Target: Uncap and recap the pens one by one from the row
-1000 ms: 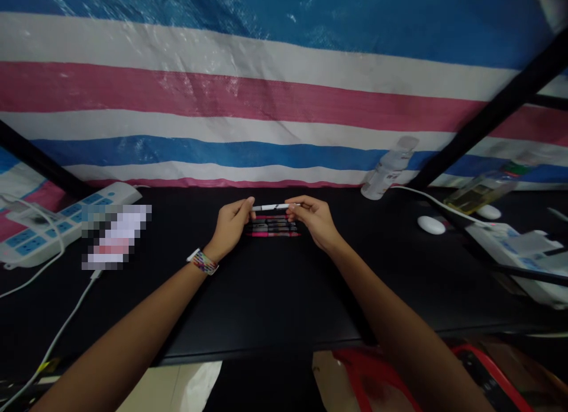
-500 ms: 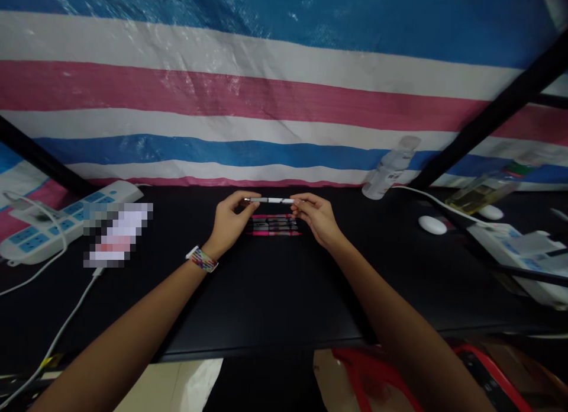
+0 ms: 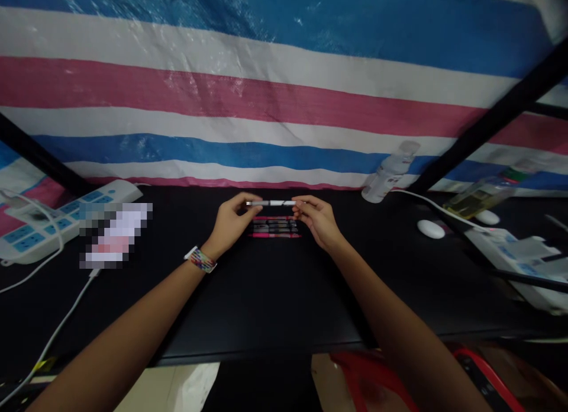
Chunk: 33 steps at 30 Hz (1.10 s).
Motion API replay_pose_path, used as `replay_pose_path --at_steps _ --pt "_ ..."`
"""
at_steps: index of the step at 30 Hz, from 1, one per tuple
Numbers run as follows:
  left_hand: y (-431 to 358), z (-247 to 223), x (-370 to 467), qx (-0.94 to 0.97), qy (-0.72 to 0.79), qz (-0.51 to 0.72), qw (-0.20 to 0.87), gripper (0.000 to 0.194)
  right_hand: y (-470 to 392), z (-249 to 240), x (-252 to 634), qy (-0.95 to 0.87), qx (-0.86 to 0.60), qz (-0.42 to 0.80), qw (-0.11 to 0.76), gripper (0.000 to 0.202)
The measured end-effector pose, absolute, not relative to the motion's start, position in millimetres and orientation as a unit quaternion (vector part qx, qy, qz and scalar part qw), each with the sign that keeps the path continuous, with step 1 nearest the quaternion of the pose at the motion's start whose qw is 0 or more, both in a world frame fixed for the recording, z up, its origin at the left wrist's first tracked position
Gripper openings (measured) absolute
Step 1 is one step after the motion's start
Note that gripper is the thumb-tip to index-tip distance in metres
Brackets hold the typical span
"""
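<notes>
A white pen (image 3: 278,203) with dark markings lies level between my two hands, just beyond a row of pens. My left hand (image 3: 233,222) pinches its left end between thumb and fingers. At the right end, the fingertips of my right hand (image 3: 318,221) close on it. Several other pens (image 3: 275,227) rest side by side on the black table (image 3: 266,299), some pink and some dark or grey. A multicoloured woven band (image 3: 202,260) circles my left wrist.
On the left sit a white power strip (image 3: 75,216) and a blurred-out device (image 3: 118,234) with a white cable. To the right stand a clear bottle (image 3: 390,172), a bottle of yellowish liquid (image 3: 481,196), a white oval object (image 3: 431,229) and another power strip (image 3: 519,258). Striped sheeting (image 3: 266,98) hangs behind.
The pen and both hands have shifted very slightly. Both hands keep their hold on it, and the row of pens lies as before. The view has tilted a little.
</notes>
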<state>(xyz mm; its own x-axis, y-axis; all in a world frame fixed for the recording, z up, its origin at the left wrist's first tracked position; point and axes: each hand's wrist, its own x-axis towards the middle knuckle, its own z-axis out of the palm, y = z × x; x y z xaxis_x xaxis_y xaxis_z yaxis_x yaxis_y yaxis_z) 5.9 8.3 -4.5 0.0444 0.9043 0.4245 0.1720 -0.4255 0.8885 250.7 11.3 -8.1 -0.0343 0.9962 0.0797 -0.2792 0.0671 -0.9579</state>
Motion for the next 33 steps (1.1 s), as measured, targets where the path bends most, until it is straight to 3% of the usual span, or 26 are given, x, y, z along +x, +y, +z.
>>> replay_pose_path --at_steps 7,11,16,33 --pt "11 -8 1 0.656 0.426 0.512 0.356 0.023 11 -7 251 -0.449 -0.395 0.559 0.575 0.03" --pt "13 -8 -3 0.653 0.469 0.499 0.323 0.058 11 -7 251 -0.443 -0.39 0.569 0.572 0.029" --pt "22 -13 -5 0.607 0.426 0.575 0.345 0.02 15 -8 255 -0.405 -0.384 0.586 0.587 0.022" --pt "24 -11 -6 0.585 0.431 0.59 0.353 0.019 21 -7 260 -0.372 -0.449 0.51 0.633 0.015"
